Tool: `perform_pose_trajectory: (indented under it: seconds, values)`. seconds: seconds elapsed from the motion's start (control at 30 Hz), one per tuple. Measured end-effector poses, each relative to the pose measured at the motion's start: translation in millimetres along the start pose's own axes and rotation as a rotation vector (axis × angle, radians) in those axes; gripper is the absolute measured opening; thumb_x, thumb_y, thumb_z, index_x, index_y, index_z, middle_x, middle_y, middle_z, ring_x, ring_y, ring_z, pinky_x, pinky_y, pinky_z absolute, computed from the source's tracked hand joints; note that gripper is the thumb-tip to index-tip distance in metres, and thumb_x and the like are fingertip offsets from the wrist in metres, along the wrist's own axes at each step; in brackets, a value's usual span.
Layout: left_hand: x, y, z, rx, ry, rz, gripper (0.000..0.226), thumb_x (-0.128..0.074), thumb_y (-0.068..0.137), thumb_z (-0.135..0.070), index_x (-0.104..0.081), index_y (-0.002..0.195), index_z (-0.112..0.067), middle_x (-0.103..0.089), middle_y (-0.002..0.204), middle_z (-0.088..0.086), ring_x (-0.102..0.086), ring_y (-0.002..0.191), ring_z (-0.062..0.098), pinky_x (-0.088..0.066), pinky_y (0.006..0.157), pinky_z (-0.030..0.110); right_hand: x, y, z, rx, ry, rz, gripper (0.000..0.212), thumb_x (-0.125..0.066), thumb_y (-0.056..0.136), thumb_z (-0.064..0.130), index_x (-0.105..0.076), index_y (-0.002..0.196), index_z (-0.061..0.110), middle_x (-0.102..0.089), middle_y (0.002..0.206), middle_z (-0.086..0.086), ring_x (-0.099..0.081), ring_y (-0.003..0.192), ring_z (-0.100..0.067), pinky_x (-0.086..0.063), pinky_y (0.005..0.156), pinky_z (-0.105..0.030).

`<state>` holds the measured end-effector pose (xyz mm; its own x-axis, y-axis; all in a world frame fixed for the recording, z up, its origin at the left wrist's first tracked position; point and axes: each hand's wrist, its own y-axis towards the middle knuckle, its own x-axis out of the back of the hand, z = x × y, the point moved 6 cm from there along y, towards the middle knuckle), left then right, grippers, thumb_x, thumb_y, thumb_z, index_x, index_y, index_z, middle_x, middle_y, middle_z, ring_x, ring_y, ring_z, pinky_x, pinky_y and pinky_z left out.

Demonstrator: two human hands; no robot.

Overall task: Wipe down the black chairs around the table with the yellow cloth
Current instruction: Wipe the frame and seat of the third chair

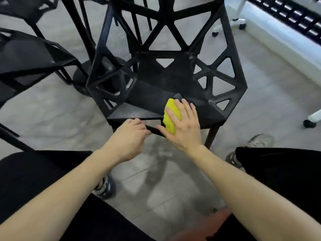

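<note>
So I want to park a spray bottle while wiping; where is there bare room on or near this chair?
The seat is bare behind the yellow cloth, up to the backrest. The floor left of the chair is open too. The front edge is crowded: the left hand grips it and the right hand presses the cloth there.

Both bare forearms stretched forward, left hand (129,136) loosely curled, right hand (184,126) flat, fingers spread.
</note>
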<state>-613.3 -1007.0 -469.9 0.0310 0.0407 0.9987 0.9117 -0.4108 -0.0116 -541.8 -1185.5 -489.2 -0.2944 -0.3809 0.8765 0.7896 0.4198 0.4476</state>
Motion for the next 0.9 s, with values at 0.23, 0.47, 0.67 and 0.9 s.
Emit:
perform_pose_trajectory:
  seconds: [0.23,0.47,0.67,0.9]
  values:
    - [-5.2,8.3,-10.9,0.187,0.144,-0.039,0.041,-0.058,0.09,-0.025,-0.066,0.128,-0.01,-0.067,0.125,0.005,-0.058,0.118,0.032,-0.047,0.1,0.045,18.2,-5.1,-69.5,0.236,0.038,0.057,0.063,-0.06,0.103,0.061,-0.059,0.151,0.022,-0.046,0.163,-0.011,-0.039,0.154,-0.033,-0.027,0.127,-0.055]
    - [-9.5,5.8,-13.3,0.25,0.183,0.029,0.049,-0.067,0.084,-0.022,-0.064,0.132,-0.013,-0.069,0.127,0.003,-0.06,0.124,0.031,-0.047,0.099,0.046,20.3,-6.9,-76.1,-0.191,0.1,-0.039,0.057,-0.056,0.105,0.055,-0.065,0.141,0.011,-0.051,0.158,-0.016,-0.037,0.154,-0.038,-0.018,0.13,-0.055]
    - [-9.9,-2.0,-5.0,0.257,0.181,0.09,0.046,-0.068,0.082,-0.031,-0.072,0.124,-0.014,-0.074,0.129,0.003,-0.065,0.123,0.03,-0.055,0.089,0.045,-5.3,-7.3,40.6,0.407,0.213,0.134,0.056,-0.06,0.101,0.046,-0.061,0.148,0.016,-0.045,0.163,-0.015,-0.034,0.155,-0.037,-0.021,0.13,-0.052]
    - [31.5,30.9,-6.7,0.308,0.171,0.113,0.02,-0.067,0.09,-0.044,-0.072,0.102,-0.029,-0.069,0.091,-0.005,-0.068,0.087,0.026,-0.058,0.077,0.043,73.7,6.2,-183.9,0.027,-0.01,-0.017,0.047,-0.065,0.104,0.041,-0.067,0.137,0.009,-0.055,0.154,-0.012,-0.036,0.155,-0.035,-0.023,0.129,-0.056]
